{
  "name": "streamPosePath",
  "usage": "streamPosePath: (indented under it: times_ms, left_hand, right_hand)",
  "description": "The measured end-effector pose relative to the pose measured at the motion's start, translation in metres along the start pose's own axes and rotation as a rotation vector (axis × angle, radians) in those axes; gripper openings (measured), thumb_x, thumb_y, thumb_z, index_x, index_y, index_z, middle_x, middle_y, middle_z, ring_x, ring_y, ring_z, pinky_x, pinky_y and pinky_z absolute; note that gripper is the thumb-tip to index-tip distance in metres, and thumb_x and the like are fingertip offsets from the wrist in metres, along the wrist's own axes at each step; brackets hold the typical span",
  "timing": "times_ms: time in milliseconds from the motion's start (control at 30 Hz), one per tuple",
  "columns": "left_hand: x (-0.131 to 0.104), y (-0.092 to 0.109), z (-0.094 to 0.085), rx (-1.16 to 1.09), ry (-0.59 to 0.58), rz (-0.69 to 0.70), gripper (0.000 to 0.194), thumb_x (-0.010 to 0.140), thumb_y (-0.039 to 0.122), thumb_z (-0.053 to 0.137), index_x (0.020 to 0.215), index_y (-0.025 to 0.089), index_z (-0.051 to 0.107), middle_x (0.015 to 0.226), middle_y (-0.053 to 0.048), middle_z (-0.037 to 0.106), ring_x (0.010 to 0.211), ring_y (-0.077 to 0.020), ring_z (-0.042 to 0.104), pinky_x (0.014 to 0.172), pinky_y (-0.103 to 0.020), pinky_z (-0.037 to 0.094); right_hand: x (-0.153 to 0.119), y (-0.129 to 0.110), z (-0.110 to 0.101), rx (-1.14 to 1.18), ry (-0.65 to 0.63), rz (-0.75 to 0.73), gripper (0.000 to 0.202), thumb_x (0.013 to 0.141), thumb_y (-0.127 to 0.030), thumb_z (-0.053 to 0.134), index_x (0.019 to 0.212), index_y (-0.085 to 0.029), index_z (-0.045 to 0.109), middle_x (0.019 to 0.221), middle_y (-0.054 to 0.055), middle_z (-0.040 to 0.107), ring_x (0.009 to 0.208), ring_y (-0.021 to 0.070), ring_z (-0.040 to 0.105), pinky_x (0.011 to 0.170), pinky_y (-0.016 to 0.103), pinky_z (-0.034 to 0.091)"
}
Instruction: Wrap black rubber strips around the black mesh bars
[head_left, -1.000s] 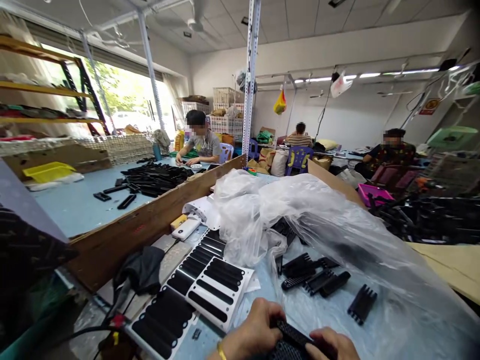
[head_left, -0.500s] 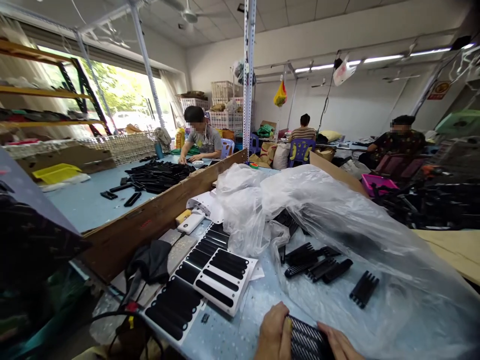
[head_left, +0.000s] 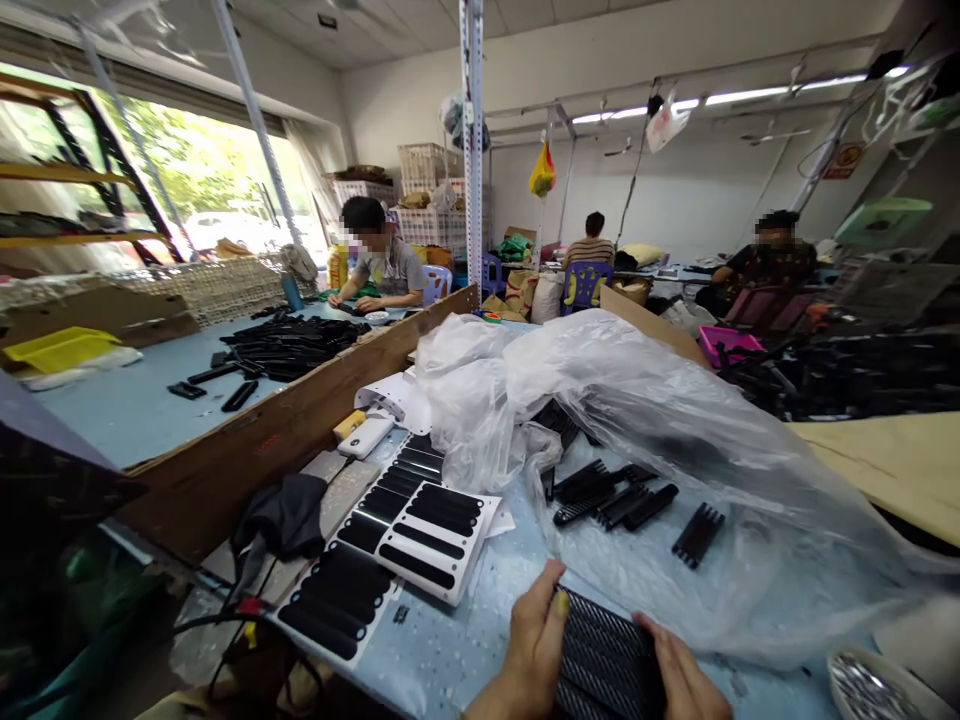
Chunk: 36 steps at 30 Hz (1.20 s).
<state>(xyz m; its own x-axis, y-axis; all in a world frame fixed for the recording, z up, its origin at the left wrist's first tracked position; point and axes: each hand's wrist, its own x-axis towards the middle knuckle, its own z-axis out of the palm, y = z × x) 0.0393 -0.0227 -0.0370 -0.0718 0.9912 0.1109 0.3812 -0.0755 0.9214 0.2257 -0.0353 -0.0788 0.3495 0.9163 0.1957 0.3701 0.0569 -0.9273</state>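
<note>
Low in the head view, my left hand (head_left: 534,632) grips the left edge of a black textured piece (head_left: 606,655), its thumb along the side. My right hand (head_left: 679,668) holds the opposite edge, fingers pressed together. The piece has a fine slanted pattern in long strips. Left of my hands lies a white sheet with black strips (head_left: 435,540), on top of a longer sheet of black strips (head_left: 334,600). Several black slotted parts (head_left: 611,495) rest on clear plastic beyond my hands, and one more part (head_left: 697,535) lies apart to their right.
A large clear plastic bag (head_left: 630,370) covers much of the blue table (head_left: 450,660). A bowl of small metal pieces (head_left: 874,685) stands at the lower right. A wooden board (head_left: 300,400) borders the left side, with dark cloth (head_left: 281,515) before it. Three people sit farther back.
The black piece has come up and shows more of its patterned face, both hands still on it. The view has shifted, bringing the bowl into sight at the lower right.
</note>
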Motion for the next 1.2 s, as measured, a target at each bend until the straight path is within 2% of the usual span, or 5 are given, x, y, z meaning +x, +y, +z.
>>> streamPosePath:
  times_ms: [367,567,867,1000,1200]
  left_hand:
    - [0.075,-0.003,-0.018,0.221,-0.226,0.116,0.049,0.091,0.044,0.041,0.127,0.020,0.063,0.133,-0.009,0.063,0.127,-0.0297,0.055,0.109,-0.049,0.040]
    - [0.151,0.008,0.018,0.570,-0.224,0.231,0.064,0.078,0.035,0.068,0.139,0.021,0.053,0.146,-0.022,0.046,0.136,-0.0489,0.035,0.105,-0.071,0.024]
    - [0.235,0.033,0.053,0.702,-0.262,0.169,0.063,0.086,0.035,0.066,0.143,0.022,0.044,0.137,-0.016,0.057,0.127,-0.0369,0.051,0.103,-0.063,0.035]
    - [0.216,0.050,0.025,0.617,-0.226,0.199,0.052,0.089,0.033,0.059,0.139,0.020,0.051,0.126,-0.012,0.067,0.115,-0.0305,0.063,0.097,-0.045,0.048]
    - [0.076,0.025,-0.029,0.398,-0.174,0.270,0.049,0.098,0.039,0.036,0.136,0.013,0.052,0.133,-0.012,0.063,0.121,-0.0273,0.060,0.099,-0.043,0.051]
  right_hand:
    - [0.067,-0.015,-0.039,-0.512,-0.102,-0.183,0.027,0.087,-0.034,0.055,0.100,-0.015,0.070,0.081,0.009,0.070,0.068,0.0202,0.065,0.066,0.031,0.054]
    - [0.142,-0.012,-0.014,-0.747,-0.211,-0.167,0.014,0.080,-0.030,0.071,0.087,-0.018,0.068,0.089,0.007,0.066,0.086,0.0214,0.063,0.078,0.030,0.048]
    - [0.253,-0.023,0.008,-0.759,-0.292,-0.036,0.030,0.095,-0.034,0.060,0.118,-0.016,0.059,0.120,0.008,0.061,0.102,0.0224,0.063,0.087,0.044,0.054]
    - [0.219,-0.047,-0.021,-0.644,-0.272,-0.108,0.027,0.095,-0.031,0.059,0.115,-0.014,0.062,0.113,0.008,0.065,0.101,0.0221,0.064,0.090,0.043,0.052]
    - [0.051,-0.065,-0.059,-0.459,-0.127,-0.157,0.044,0.104,-0.028,0.026,0.108,-0.015,0.067,0.101,0.010,0.071,0.093,0.0195,0.067,0.082,0.031,0.055]
